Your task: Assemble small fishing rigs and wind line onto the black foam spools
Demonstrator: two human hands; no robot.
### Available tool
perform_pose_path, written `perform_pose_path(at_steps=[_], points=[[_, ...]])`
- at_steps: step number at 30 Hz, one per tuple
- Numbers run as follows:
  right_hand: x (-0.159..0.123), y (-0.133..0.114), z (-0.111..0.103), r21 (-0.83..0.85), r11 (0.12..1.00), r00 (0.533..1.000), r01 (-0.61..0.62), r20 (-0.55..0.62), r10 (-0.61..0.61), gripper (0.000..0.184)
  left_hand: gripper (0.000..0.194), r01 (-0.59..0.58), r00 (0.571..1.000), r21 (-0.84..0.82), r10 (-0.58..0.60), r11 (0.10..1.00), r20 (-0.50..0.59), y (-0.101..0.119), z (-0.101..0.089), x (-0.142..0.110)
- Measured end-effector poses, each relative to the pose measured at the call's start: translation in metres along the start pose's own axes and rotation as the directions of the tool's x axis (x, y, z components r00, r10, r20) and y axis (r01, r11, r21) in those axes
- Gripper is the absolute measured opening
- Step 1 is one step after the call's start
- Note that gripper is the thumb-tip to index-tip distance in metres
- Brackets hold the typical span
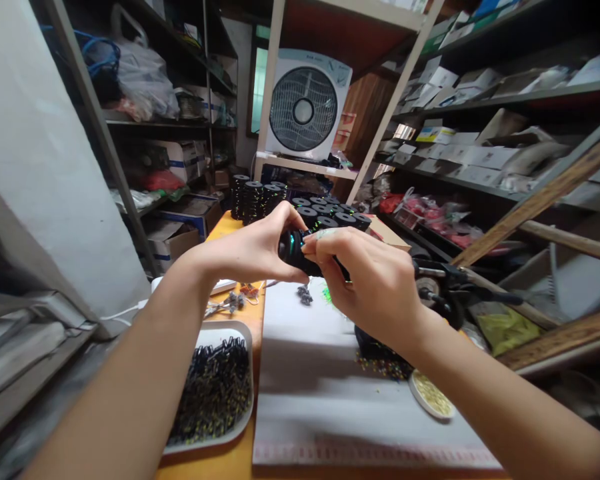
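Note:
My left hand point(255, 248) is wrapped around a black spool-like cylinder point(291, 248) with green glints, held up over the work table. Against the right side of that cylinder, the fingertips of my right hand point(363, 283) are pinched together; whatever lies between them is too small to make out. Part of the cylinder is hidden behind both hands. Below them, a small dark grey cluster point(305, 295) and some bright green bits point(327, 293) lie on a white board point(305, 413).
Left of the board stands a white tray point(251, 393) of small black parts with yellowish ends. On the right are a dish point(433, 396) of pale bits and a dark container point(373, 343) with coloured grains. Black spools point(253, 200) are stacked behind, below a box fan point(305, 107).

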State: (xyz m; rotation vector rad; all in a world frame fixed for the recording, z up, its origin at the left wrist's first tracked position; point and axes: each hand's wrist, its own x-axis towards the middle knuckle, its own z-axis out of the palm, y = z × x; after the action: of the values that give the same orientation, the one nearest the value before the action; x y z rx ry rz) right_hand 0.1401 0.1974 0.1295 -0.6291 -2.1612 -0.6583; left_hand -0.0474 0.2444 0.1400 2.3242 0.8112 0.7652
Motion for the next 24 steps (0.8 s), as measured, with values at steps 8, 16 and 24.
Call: perform_pose_path(at_steps=[8,16,24], points=[[-0.001,-0.004,-0.003,-0.12,0.976,0.981,0.18,0.096,-0.169,0.024,0.052,-0.019,1.0,-0.005,0.019,1.0,0.001,-0.002,0.0,0.0],[-0.027,-0.005,-0.014,-0.071,0.975,0.943,0.212,0.278,-0.184,0.035,0.047,-0.059,0.998,-0.013,0.059,0.998,-0.012,-0.006,0.001,0.0],[-0.045,0.015,-0.028,-0.194,0.971,0.961,-0.139,0.211,0.179,0.056,0.057,-0.092,0.995,-0.183,0.085,0.979,-0.046,-0.006,-0.001,0.0]])
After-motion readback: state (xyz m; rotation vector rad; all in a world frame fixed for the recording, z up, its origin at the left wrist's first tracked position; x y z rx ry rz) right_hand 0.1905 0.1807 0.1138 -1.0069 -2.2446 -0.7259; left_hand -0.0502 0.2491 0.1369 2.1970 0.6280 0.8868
